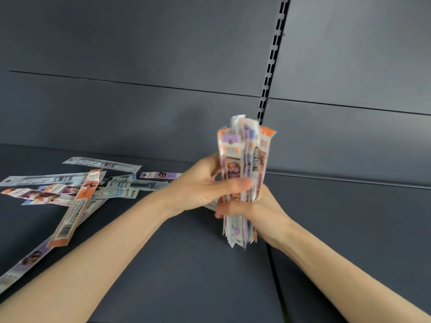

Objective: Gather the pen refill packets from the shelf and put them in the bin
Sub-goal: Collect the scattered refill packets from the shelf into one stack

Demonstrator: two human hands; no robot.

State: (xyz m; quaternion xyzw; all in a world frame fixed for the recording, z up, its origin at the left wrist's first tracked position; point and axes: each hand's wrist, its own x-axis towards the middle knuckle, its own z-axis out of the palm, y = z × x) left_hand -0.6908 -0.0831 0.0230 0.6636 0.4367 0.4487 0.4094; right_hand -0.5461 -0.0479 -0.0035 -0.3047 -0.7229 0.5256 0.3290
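Note:
An upright bundle of pen refill packets [245, 157], orange, purple and white, stands in the middle of the view above the dark shelf [186, 264]. My right hand [258, 208] is wrapped around its lower part. My left hand [205, 183] grips it just above, thumb across the front. Several loose refill packets [77, 194] lie scattered flat on the shelf at the left, one long orange packet [74, 210] on top of them. No bin is in view.
The shelf's dark back panel [140, 101] rises behind, with a slotted upright rail [272, 59] just behind the bundle. A seam [275, 276] between two shelf boards runs toward me under my right forearm.

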